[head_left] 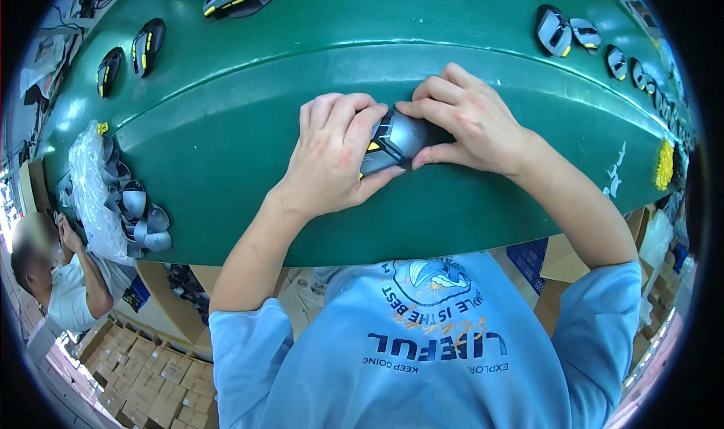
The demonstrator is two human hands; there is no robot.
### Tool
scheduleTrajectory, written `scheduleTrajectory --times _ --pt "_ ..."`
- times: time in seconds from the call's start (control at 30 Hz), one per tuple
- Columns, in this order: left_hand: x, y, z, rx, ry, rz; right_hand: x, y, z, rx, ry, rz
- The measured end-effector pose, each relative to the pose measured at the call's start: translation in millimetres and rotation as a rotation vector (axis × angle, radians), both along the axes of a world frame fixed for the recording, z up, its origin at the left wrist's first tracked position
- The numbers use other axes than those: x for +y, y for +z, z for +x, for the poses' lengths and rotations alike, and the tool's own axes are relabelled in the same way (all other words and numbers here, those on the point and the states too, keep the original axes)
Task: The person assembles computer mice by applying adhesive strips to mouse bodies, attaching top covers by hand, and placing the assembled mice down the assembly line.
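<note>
A grey and black computer mouse with yellow side buttons lies on the green table in front of me, gripped from both sides. My left hand is closed round its left end, thumb along the near edge and fingers over the far edge, covering much of that part. At the right end, my right hand holds it between thumb and fingertips. The underside of the mouse is hidden.
More mice stand on the green table: several at far left, like this mouse, and a row at right, starting with a mouse. Grey shells lie by a plastic bag; small yellow parts sit right. A co-worker is at left.
</note>
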State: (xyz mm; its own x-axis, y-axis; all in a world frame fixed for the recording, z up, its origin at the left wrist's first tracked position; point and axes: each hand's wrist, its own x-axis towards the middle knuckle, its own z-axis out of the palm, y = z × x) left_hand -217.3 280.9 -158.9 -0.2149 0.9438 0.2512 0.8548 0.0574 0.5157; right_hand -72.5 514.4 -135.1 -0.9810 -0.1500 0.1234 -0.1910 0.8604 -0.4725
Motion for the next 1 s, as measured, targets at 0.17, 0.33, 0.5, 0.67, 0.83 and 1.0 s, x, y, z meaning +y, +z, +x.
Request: scheduleTrajectory --times 0.17,0.33,0.5,0.67,0.83,1.0 --pt "0.1 8.7 2.4 0.054 0.007 0.030 -1.7 3.8 9.3 0.024 -0.076 0.019" --pt "2.7 0.7 2.2 0.067 -0.054 0.097 4.1 -3.0 4.5 0.024 -0.063 -0.064" --pt "4.4 8.6 0.9 0.125 -0.011 0.125 0.6 2.5 5.5 0.023 -0.045 -0.013" --pt "-2.3 3.7 5.6 0.130 0.016 0.118 1.7 1.5 4.4 -0.032 -0.028 -0.024" --pt "0.0 5.4 12.3 0.131 0.041 0.114 0.3 -0.7 7.3 0.057 -0.027 -0.081" --pt "4.6 7.2 9.9 0.093 0.008 0.117 0.3 0.5 10.9 0.091 -0.047 -0.070"
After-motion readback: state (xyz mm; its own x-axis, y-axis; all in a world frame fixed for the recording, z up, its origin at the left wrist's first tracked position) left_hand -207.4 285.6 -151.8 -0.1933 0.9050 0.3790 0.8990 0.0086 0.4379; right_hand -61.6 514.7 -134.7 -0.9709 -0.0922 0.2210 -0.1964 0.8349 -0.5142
